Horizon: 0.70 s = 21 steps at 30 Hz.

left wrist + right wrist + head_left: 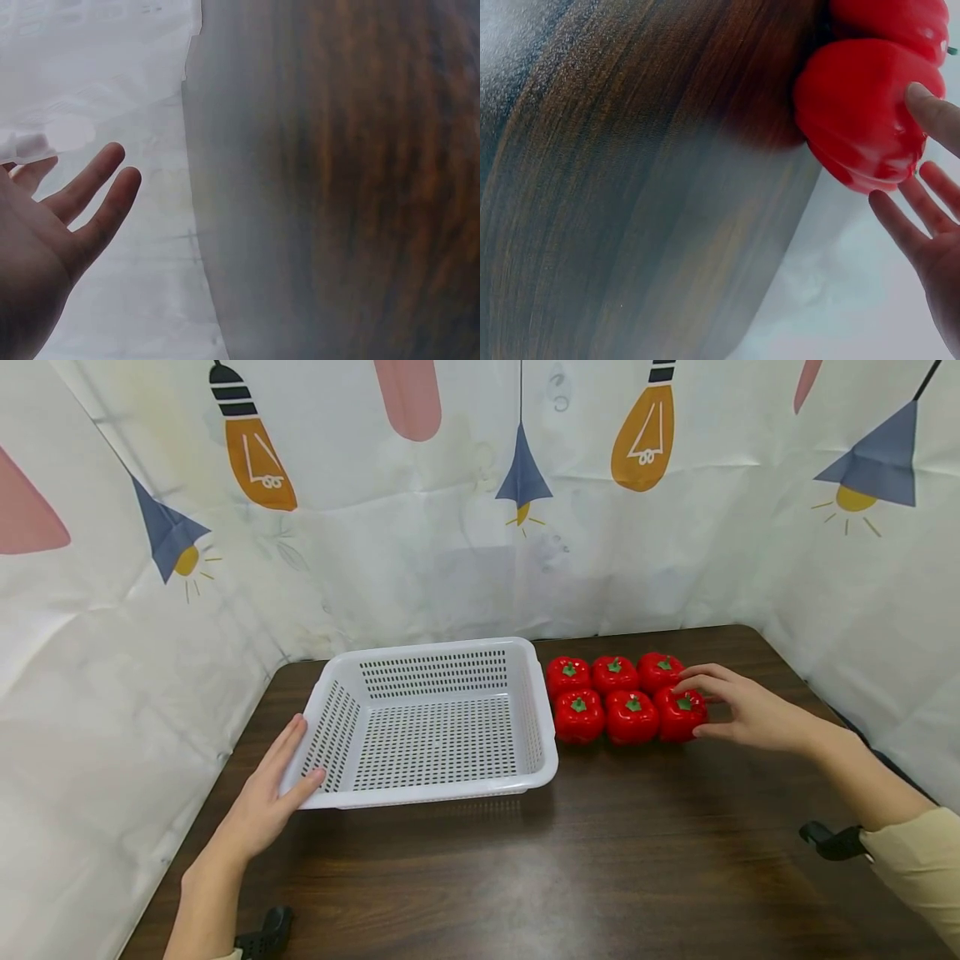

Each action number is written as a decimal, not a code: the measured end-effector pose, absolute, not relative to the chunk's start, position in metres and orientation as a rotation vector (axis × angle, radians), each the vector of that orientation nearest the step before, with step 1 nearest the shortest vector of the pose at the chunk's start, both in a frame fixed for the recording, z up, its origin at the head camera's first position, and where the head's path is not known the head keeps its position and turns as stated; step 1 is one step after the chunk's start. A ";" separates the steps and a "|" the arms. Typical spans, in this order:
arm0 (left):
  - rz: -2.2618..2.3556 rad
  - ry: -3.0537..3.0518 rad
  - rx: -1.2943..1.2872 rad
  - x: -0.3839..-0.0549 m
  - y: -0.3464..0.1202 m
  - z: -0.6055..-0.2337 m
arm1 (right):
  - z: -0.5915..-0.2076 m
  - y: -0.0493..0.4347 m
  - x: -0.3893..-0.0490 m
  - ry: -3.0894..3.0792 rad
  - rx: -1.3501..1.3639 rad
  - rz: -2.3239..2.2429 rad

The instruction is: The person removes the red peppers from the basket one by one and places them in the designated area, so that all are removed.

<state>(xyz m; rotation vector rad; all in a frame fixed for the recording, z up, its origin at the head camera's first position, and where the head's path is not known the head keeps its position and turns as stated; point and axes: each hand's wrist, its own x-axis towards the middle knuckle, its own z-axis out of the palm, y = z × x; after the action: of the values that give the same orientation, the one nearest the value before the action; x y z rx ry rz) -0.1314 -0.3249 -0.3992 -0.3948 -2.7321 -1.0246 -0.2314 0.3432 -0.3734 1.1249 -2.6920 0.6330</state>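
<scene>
My left hand [262, 797] is at the left side of a white perforated plastic basket [540, 727], thumb over the front left rim and fingers along its outer side. In the left wrist view several fingers [112, 202] of that hand stretch out straight and spread. On the basket's right sit red bell peppers with green stems in two rows. My right hand [757, 710] reaches around the front right bell pepper [675, 718], index finger above it and thumb at its near right side. The right wrist view shows the thumb overlapping this pepper [855, 105], other fingertips at its edge.
The dark wood table [465, 885] carries the basket and peppers. A white curtain [450, 577] printed with lamps and bulbs hangs behind and along both sides. The front middle pepper [632, 718] sits close beside the one at my right hand.
</scene>
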 end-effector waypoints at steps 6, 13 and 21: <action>-1.017 -2.761 -0.379 -0.132 -0.327 -0.398 | -0.369 0.345 -0.230 -2.685 1.099 0.702; -0.893 -2.837 -0.365 -0.134 -0.328 -0.387 | -0.365 0.347 -0.226 -2.674 1.064 0.698; -0.520 -2.917 -0.285 -0.145 -0.306 -0.358 | -0.358 0.338 -0.222 -2.640 1.057 0.705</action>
<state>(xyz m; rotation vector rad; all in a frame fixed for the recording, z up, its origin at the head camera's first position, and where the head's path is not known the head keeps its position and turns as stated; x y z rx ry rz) -0.1453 -0.3060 -0.3579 -0.2853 -2.9166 -0.5200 -0.2222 0.3376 -0.3578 1.0571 -2.6398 0.7045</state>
